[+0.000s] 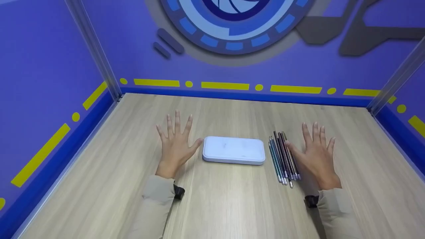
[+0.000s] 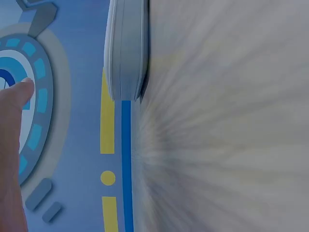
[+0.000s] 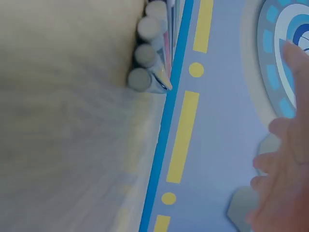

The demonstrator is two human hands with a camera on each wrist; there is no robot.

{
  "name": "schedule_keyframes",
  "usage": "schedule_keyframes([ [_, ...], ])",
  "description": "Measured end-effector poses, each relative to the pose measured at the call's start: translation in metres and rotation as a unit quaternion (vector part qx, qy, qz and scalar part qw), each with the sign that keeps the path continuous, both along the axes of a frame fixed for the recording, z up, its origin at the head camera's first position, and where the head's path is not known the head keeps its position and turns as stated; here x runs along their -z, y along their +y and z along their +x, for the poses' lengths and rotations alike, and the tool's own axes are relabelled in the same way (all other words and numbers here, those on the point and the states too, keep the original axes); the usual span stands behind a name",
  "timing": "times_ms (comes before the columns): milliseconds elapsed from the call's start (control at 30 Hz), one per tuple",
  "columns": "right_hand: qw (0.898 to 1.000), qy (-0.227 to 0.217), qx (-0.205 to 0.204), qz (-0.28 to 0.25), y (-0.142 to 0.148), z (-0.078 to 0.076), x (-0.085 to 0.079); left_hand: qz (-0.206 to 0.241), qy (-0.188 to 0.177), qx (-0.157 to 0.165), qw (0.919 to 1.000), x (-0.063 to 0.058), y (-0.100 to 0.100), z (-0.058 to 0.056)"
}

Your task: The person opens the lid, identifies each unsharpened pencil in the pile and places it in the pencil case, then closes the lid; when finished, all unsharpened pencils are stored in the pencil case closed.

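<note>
A white rounded case, lid down, lies in the middle of the table; in the left wrist view the case shows its side edge. My left hand is spread with straight fingers just left of it, thumb tip near its corner; whether they touch I cannot tell. To the right of the case lies a bundle of several pencils, eraser ends towards me. Beside them my right hand is spread, its thumb over or beside the pencils. The right wrist view shows blurred pencil ends close up. Neither hand holds anything.
The wood-grain table carries the case and pencils. A purple-blue panel with yellow dashes stands along the back, with side panels at left and right. Metal posts rise at the back corners. Both wrists wear black straps.
</note>
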State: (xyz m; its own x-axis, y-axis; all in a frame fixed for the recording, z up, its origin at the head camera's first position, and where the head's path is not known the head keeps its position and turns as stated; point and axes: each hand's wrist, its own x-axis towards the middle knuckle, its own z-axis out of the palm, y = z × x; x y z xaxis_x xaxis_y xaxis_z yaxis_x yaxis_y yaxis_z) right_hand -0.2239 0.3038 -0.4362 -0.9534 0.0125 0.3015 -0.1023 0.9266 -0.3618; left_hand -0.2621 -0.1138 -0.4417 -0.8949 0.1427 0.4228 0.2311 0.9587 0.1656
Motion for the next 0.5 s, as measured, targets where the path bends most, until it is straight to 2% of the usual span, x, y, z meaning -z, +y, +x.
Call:
schedule_keyframes([
  [133, 0.997, 0.021, -0.04, -0.058, -0.003, -0.005, -0.006, 0.057, -0.031, 0.046, 0.9968, -0.003, -0.004, -0.002],
  [200, 0.993, 0.022, -0.074, -0.085, -0.006, -0.009, -0.009, 0.105, -0.062, 0.08, 0.9893, -0.003, -0.006, -0.003],
  [267, 0.988, 0.006, -0.11, -0.106, -0.01, -0.012, -0.012, 0.155, -0.09, 0.118, 0.9767, -0.002, -0.008, -0.004],
  [333, 0.984, -0.019, -0.143, -0.108, -0.016, -0.015, -0.014, 0.199, -0.119, 0.158, 0.9598, 0.002, -0.011, -0.005],
  [433, 0.977, -0.063, -0.183, -0.087, -0.031, -0.019, -0.016, 0.246, -0.164, 0.208, 0.9327, 0.009, -0.013, -0.007],
  [500, 0.973, -0.085, -0.207, -0.06, -0.042, -0.021, -0.017, 0.262, -0.191, 0.229, 0.9178, 0.013, -0.013, -0.008],
])
